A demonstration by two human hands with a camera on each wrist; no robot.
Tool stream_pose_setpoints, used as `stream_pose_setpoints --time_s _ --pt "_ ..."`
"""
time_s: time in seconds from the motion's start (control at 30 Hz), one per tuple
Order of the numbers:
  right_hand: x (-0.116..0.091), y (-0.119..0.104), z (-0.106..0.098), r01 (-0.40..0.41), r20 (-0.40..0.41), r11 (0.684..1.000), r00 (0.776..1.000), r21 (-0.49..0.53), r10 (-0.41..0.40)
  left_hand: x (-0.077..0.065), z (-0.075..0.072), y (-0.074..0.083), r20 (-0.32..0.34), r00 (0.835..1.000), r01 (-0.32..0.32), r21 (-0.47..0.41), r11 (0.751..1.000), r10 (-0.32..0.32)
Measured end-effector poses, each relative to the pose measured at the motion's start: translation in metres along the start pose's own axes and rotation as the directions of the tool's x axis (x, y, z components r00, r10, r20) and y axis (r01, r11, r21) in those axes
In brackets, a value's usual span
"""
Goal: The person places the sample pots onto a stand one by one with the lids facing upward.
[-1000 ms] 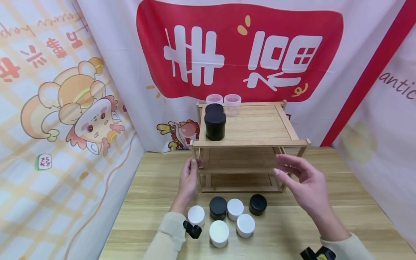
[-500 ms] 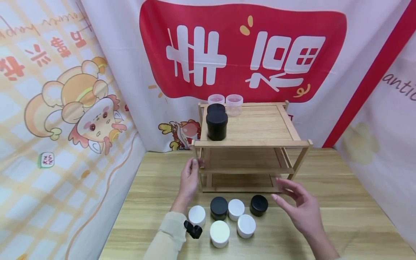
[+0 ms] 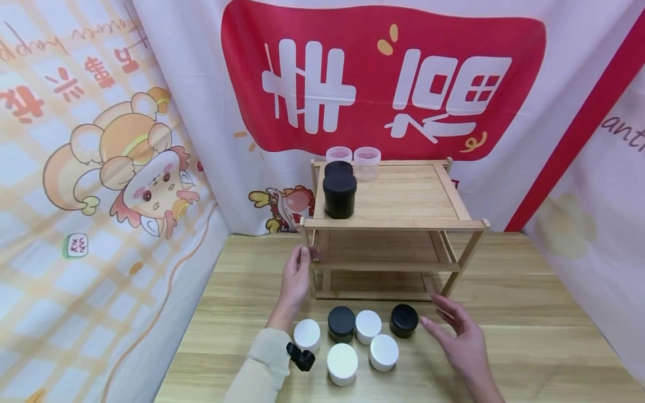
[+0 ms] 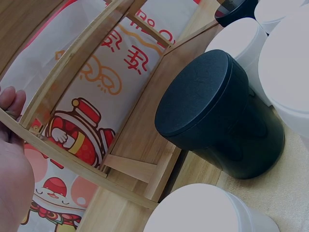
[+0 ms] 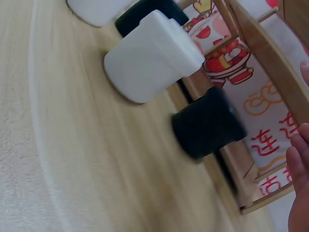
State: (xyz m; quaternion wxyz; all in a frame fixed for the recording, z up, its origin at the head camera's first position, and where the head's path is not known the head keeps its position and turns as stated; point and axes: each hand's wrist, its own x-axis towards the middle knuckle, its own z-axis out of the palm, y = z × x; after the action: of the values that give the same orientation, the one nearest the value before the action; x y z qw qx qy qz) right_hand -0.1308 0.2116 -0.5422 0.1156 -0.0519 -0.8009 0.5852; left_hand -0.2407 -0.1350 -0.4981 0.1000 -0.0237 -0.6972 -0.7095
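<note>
Presently the left hand [image 3: 296, 274] grips the left front post [image 4: 82, 166] of the rack [image 3: 403, 193], its fingers bent around the wood. The right hand [image 3: 461, 341] holds nothing: fingers loosely bent and parted from the thumb, just to the right of the small black jar [image 3: 404, 320]. In the right wrist view, hand and jar are apart.

Position of the small black jar: upright on the tabletop [image 3: 524, 313], in front of the rack, toward its right side. Also on the tabletop, to its left, I count a middle white jar [image 3: 368, 326], a larger black jar [image 3: 341, 323] just beside that, and a left white jar [image 3: 307, 334] close to the left sleeve [image 3: 264, 358]. Nearer the person stand two more: a front white jar [image 3: 342, 364] and a right white jar [image 3: 384, 352].

Top shelf of the rack, left part: a tall black jar [image 3: 340, 195], a rear black jar [image 3: 339, 166] partly hidden by it, and two clear jars [image 3: 367, 162] at the back edge. Printed cloth [image 3: 373, 112] hangs behind.
</note>
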Motion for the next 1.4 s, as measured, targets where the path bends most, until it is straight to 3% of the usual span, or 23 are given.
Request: stream_pose_setpoints --time_s 0.2,0.5,0.73,1.4 --pt "0.003 0.017 0.007 -0.076 0.009 0.997 0.997 0.013 0.076 0.002 0.001 0.0 -0.006 1.0 -0.004 0.005 1.0 0.004" --pt "0.004 0.044 0.013 -0.114 0.025 0.992 0.993 0.055 0.113 0.0 0.002 -0.001 -0.013 1.0 -0.011 0.023 1.0 0.011" --pt "-0.001 0.065 0.03 -0.049 -0.006 0.989 0.999 0.137 0.05 -0.001 0.002 -0.002 -0.019 1.0 -0.007 0.026 1.0 0.007" --pt "0.001 0.071 0.05 -0.015 -0.016 1.0 1.0 0.024 0.016 0.0 0.001 -0.001 -0.018 1.0 0.011 0.013 1.0 -0.011"
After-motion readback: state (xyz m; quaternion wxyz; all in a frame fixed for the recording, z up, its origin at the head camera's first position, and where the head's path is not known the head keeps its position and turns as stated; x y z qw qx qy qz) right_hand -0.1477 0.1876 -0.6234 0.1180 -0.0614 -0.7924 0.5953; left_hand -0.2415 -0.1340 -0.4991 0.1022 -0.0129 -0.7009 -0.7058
